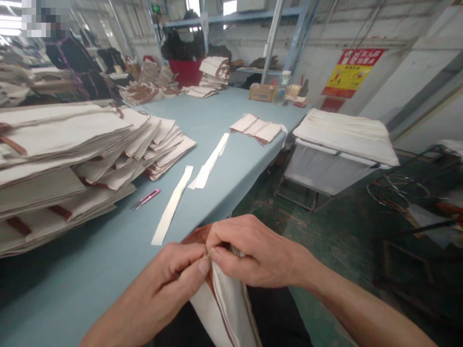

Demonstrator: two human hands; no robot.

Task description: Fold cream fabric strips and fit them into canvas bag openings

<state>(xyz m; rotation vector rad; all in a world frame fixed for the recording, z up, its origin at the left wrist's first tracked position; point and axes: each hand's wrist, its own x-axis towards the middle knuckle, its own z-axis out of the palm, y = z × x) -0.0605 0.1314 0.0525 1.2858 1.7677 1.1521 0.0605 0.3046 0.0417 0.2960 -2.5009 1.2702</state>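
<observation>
A cream fabric piece with brown edging [231, 308] hangs over my lap at the near table edge. My left hand [173, 279] pinches its upper edge between thumb and index finger. Right beside it, my right hand [253, 250] grips the same edge, the fingertips of both hands touching. Whatever lies between the fingertips is too small to make out. On the blue table [144, 260], pink thread snips [146, 198] lie left of a cream strip [172, 205]. Farther back are more white strips [211, 161].
Stacks of cream fabric pieces [72, 135] cover the table's left side. Beyond are a folded fabric bundle [256, 128], a cardboard box [262, 92] and a clear bottle [282, 89]. A cart piled with white fabric [343, 137] stands right. A person [77, 62] is at back left.
</observation>
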